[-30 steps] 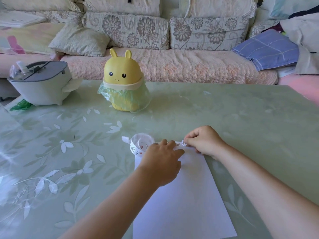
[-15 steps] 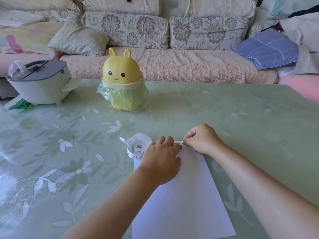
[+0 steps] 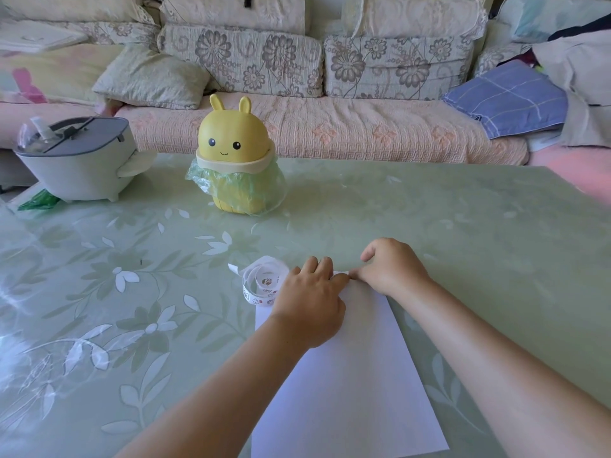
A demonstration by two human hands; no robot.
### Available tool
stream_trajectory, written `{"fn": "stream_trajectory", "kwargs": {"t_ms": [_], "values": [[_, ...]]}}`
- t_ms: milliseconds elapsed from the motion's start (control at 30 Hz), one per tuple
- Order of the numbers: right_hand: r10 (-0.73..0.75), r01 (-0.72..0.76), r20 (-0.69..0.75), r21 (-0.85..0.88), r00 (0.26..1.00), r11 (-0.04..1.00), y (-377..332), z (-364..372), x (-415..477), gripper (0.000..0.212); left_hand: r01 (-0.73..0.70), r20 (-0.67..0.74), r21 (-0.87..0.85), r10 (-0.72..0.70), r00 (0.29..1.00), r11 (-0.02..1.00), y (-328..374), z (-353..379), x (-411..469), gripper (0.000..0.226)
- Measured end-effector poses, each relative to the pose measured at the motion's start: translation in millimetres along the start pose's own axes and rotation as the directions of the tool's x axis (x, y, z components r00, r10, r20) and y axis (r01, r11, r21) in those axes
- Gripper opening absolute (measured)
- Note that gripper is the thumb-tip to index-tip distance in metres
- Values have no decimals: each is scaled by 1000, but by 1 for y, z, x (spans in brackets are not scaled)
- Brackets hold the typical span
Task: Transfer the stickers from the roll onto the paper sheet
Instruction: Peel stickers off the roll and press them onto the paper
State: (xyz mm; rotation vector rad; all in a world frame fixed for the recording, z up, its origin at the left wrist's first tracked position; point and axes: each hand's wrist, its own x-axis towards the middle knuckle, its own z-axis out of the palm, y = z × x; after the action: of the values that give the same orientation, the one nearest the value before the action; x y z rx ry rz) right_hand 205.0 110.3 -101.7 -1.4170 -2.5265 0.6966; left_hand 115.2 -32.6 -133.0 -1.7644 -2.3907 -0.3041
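My left hand (image 3: 310, 305) lies palm down on the far left corner of the paper sheet (image 3: 347, 391). Its fingers (image 3: 322, 266) are close together and nearly straight, reaching over the sheet's far edge. My thumb is hidden under the hand, so I cannot tell what it does.

My right hand (image 3: 391, 272) rests at the same far edge, just right of the left hand. Its fingers are curled under, and thumb and forefinger pinch the end of the loose strip (image 3: 340, 274), only a small white piece of which shows between my two hands. Whether a sticker is lifting off there is too small to tell.

The sticker roll (image 3: 259, 285) sits on the desk (image 3: 463, 226) just off the sheet's far left corner, touching my left hand's side. It is loosely coiled, with small printed pictures showing on its band and a short white tail pointing away from the sheet. The sheet itself lies flat, white and bare where it shows, its near end running out toward me between my forearms.

Well beyond the sheet, to its far left, stands a yellow rabbit-eared bin (image 3: 236, 150) with a green bag tucked round its rim. Farther left of the sheet is a grey lidded container (image 3: 76, 166). Behind the desk, a flowered sofa (image 3: 297, 127) runs across, with a blue checked cloth (image 3: 506, 97) to the sheet's far right.
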Motion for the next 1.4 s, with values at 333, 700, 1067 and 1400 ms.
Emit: {"fn": "stream_trajectory", "kwargs": {"t_ms": [333,700,1067,1400], "values": [[-360,357,2,-114,933,927,24,0,-23,28,-7,22,-22,8,1000,1000,5,-2,2,61],[-505,509,113,-359,856,782,27,-1,-35,42,-23,25,-22,24,999,999,3,0,4,64],[-484,459,43,-398,874,794,31,-7,-37,23,-29,130,83,19,991,996,10,-9,-2,73],[-505,505,90,-321,859,801,32,-6,-36,44,-104,142,144,84,986,984,10,-14,0,69]]}}
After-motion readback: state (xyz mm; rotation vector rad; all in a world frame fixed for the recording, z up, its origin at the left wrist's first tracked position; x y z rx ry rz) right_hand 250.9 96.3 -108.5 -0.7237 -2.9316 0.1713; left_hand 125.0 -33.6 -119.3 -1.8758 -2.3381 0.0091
